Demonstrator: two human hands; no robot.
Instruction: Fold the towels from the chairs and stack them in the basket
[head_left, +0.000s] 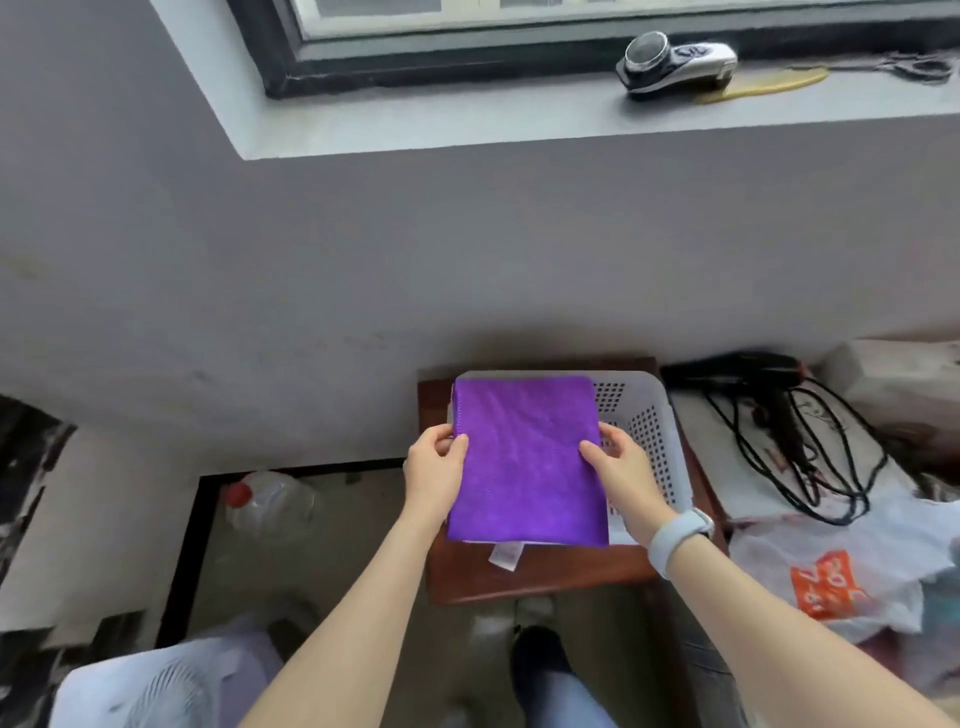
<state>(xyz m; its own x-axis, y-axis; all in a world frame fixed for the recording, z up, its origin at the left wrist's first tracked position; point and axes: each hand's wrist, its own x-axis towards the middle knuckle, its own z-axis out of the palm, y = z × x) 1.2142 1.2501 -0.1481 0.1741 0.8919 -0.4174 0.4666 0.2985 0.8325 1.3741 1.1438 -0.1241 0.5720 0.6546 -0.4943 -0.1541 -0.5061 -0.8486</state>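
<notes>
While both hands hold the folded purple towel (524, 462) over the white basket (652, 431), the step in hand appears to be placement. The left hand (434, 467) grips the towel's left edge, thumb on top and the other fingers curled beneath. The right hand (621, 467) grips the right edge the same way, its thumb (592, 452) lying on the cloth. The towel is held flat and level between the two grips, covering most of the basket opening. The basket sits on a small wooden stool (540, 577), directly below the fingers.

The next move calls for lowering the towel squarely inside the basket walls, then releasing both edges together so the fold holds.

Hidden items: the basket floor and any towels already stacked there are covered by the cloth. A white label (505, 556) hangs below the near edge; its text is unreadable. No chairs with remaining towels are identifiable in view.
</notes>
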